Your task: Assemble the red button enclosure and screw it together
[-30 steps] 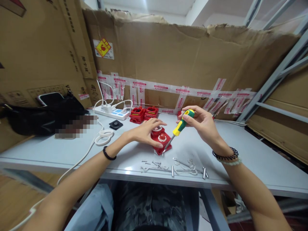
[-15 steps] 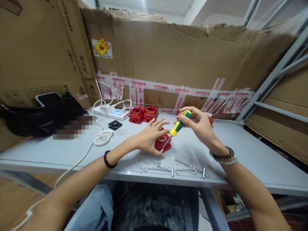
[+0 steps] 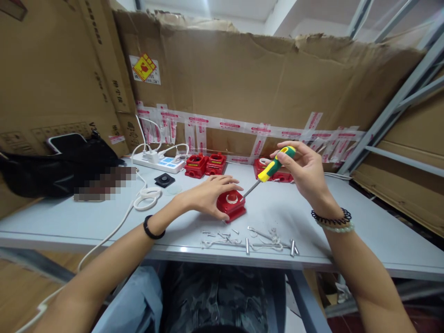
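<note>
Left hand [image 3: 204,196] spread flat, fingers loose, steadying red switch box [image 3: 231,205] with white ring and red button on top, mid-table [image 3: 347,222], right hand [image 3: 307,173] right of box, pinching yellow-green screwdriver [image 3: 274,167], tip angled down at box, loose screws [image 3: 222,235] just before box

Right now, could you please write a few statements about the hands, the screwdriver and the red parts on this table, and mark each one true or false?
1. The right hand holds a screwdriver with a yellow and green handle. True.
2. The left hand lies flat on the power strip. False: it rests on the red housing near the table's front.
3. Loose screws and metal pins lie near the table's front edge. True.
4. The screwdriver lies flat on the table. False: it is held up at a slant, tip toward the red housing.
5. Two more red housings sit beside the power strip. True.
</note>
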